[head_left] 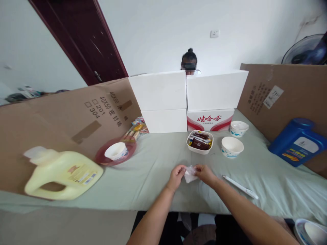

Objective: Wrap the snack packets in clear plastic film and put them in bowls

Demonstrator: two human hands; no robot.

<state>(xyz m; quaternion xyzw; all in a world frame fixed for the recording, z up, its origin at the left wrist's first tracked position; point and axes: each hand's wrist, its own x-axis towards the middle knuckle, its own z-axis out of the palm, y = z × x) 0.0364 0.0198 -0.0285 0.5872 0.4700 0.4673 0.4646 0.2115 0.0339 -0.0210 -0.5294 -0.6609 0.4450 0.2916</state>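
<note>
Translucent plastic film (189, 175) sits between the left hand (175, 178) and right hand (205, 175), each with fingertips pinched closed on one side, in front of the white snack tub (197, 150). Caution: uneven pulling could tear the film; a loose pinch could drop it. Work surface: pale green cloth (143, 185), wrinkled, bounded by cardboard panels (60, 115). Room: white wall (153, 37), dark red door (76, 37).

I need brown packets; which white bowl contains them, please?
The squarish white bowl beyond the fingers; the round blue-patterned white paper bowls show none.
</note>
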